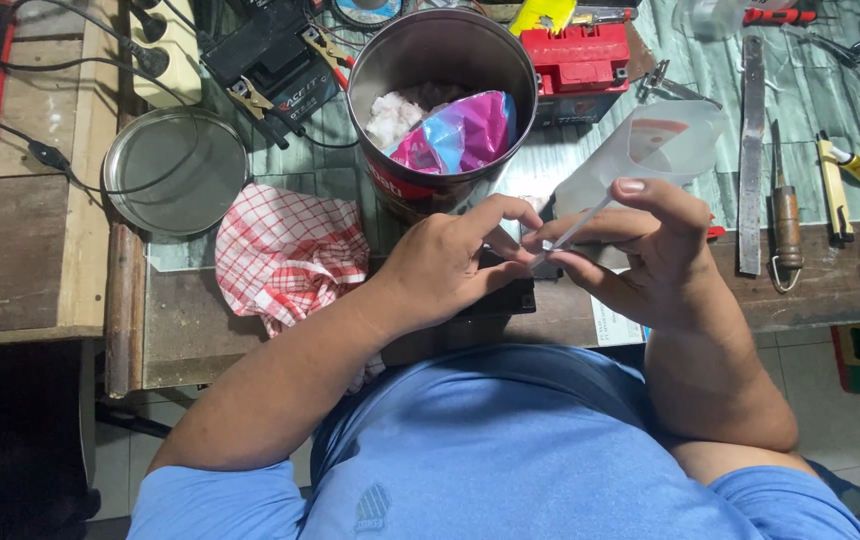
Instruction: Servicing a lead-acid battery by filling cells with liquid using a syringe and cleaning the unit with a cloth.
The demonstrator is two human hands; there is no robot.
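Both hands pinched shut: left hand (455, 262) and right hand (650, 250) on a clear, floppy plastic bag (650, 150); its sealed edge looks mid-opening, so a careful peel is probably needed.

A wooden workbench (70, 270) carries a metal tin (440, 60), round lid (175, 170) and checked cloth (290, 255).

A round metal tin (442, 110) holding a pink and blue foil packet (462, 133) stands beside a red checked cloth (290, 255) and a round metal lid (176, 170), with a black battery (272, 62) behind and a flat file (751, 150) lying well apart on the wooden bench (830, 285)
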